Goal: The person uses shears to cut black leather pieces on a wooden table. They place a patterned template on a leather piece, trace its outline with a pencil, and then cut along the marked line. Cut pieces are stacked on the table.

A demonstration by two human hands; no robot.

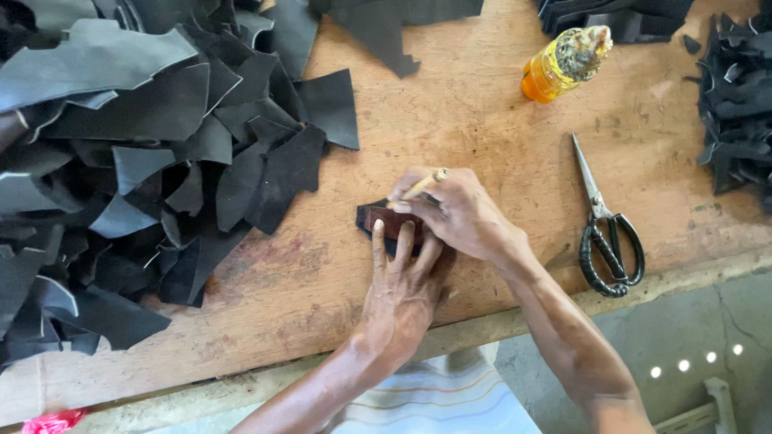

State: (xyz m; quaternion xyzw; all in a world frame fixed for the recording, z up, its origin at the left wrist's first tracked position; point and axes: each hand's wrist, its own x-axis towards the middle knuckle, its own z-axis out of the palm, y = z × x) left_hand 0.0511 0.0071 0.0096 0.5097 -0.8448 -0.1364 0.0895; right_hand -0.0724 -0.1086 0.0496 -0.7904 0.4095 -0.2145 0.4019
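My left hand (400,293) presses flat, fingers spread, on a small reddish-brown template (388,223) that lies on a small black leather piece (367,215) on the wooden table (482,120). My right hand (458,210) grips a yellow pencil (418,186), its tip at the template's upper edge. Both hands touch over the piece and hide most of it.
A big heap of black leather scraps (129,161) covers the table's left side. More black pieces (736,96) are stacked at the right edge and the top. Black-handled scissors (605,229) lie to the right. An orange bottle (559,64) stands at the back.
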